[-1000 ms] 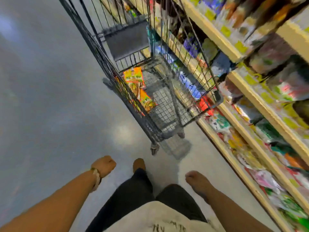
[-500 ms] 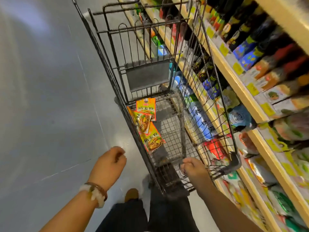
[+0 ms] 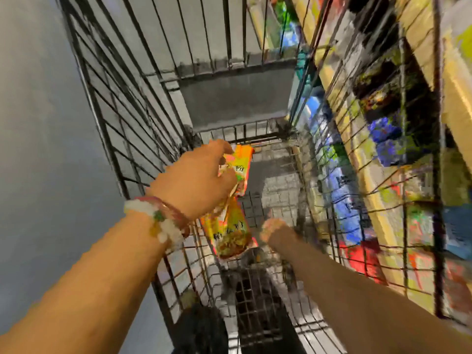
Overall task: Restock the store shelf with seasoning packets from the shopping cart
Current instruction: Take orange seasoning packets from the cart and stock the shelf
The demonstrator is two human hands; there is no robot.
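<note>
Left hand fingers pinching glossy flat seasoning packets, right hand blurred, grip unclear, wire cart

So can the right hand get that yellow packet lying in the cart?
Probably yes. The right hand is inside the cart beside the lower yellow seasoning packet, with nothing between them.

The one head-worn view looks steeply down, close above the black wire shopping cart, past both forearms.
</note>
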